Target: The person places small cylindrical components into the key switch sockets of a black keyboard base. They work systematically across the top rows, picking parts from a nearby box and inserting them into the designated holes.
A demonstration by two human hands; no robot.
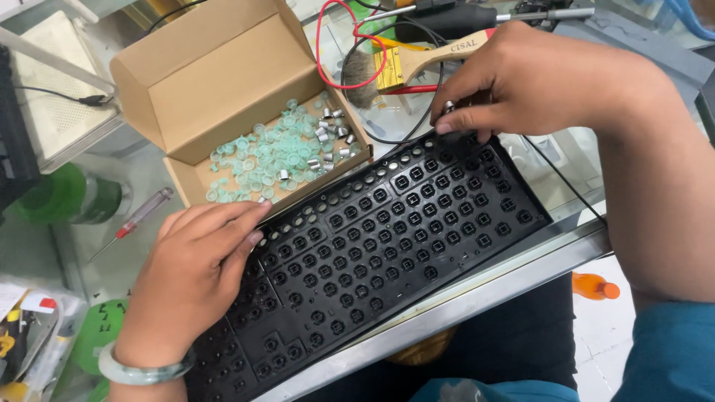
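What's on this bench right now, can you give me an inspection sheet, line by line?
Surface: glass bench top with metal front edge.
Job's things: black keyboard frame lying diagonal; open cardboard box of pale green and silvery small caps.
Clutter: paintbrush, red-handled screwdriver, green bottle.
Grippers: left hand flat on the frame; right hand pinching a small silvery part at the far edge.
Cables: red and black wires.
Surroundings: orange bottle below.

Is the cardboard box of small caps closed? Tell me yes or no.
No. The cardboard box stands with its lid flipped up, and the pale green and silver caps lie exposed inside, beside the black keyboard frame.
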